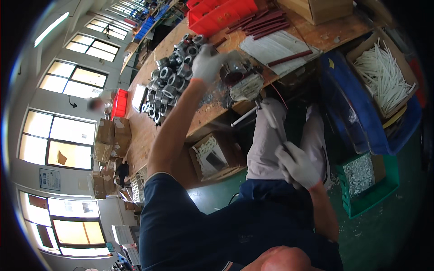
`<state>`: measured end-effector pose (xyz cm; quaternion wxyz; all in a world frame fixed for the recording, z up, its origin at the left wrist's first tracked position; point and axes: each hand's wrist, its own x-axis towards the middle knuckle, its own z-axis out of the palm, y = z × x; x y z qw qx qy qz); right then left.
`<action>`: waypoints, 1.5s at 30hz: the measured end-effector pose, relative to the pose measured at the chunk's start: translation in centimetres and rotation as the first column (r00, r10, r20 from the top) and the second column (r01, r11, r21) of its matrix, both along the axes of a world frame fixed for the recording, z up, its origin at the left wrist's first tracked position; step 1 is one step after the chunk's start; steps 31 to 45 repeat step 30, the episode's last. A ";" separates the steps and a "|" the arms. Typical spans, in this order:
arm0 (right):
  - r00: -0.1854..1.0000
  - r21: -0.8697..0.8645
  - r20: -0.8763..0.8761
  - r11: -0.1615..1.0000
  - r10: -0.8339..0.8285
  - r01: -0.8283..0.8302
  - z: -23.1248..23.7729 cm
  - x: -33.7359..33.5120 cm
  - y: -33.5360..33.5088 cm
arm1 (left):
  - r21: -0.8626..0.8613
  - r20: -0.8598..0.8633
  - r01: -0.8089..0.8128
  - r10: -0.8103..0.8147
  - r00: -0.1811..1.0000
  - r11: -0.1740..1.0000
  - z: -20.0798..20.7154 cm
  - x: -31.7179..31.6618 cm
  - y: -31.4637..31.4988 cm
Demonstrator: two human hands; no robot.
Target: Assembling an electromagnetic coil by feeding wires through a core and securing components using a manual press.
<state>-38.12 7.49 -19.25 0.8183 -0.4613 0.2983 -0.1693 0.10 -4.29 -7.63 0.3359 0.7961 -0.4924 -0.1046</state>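
My left hand point(205, 65), in a white glove, is over the edge of a pile of grey metal ring-shaped parts point(169, 79) on the workbench. Its thumb side stretches right and stands apart from the fingers; I see nothing held in it. Just right of it, a round dark reddish piece point(234, 73) sits at the bench edge by a pale, worn block point(247, 88). My right hand point(298, 165), also gloved, is closed around a long tool point(270, 115) in front of my legs. The tool has a dark handle and a pale upper part; its exact kind is unclear.
The wooden bench point(203, 110) carries a red crate point(217, 18), dark red strips point(266, 23) and a cardboard box point(323, 10). White sticks point(384, 74) fill a box in a blue bin point(343, 104) at right. A green crate point(373, 203) stands on the floor.
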 end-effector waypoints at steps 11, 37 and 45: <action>0.998 -0.028 0.066 1.000 0.015 -0.013 3.4 5.5 -2.0 | -0.430 0.031 -0.048 0.068 0.997 0.901 -4.1 -2.6 2.9; 0.974 0.066 0.188 0.988 0.128 -0.143 6.1 11.8 -10.8 | -0.279 -0.660 -0.248 0.003 0.752 0.928 -3.1 1.5 -6.3; 0.974 0.066 0.188 0.988 0.128 -0.143 6.1 11.8 -10.8 | -0.279 -0.660 -0.248 0.003 0.752 0.928 -3.1 1.5 -6.3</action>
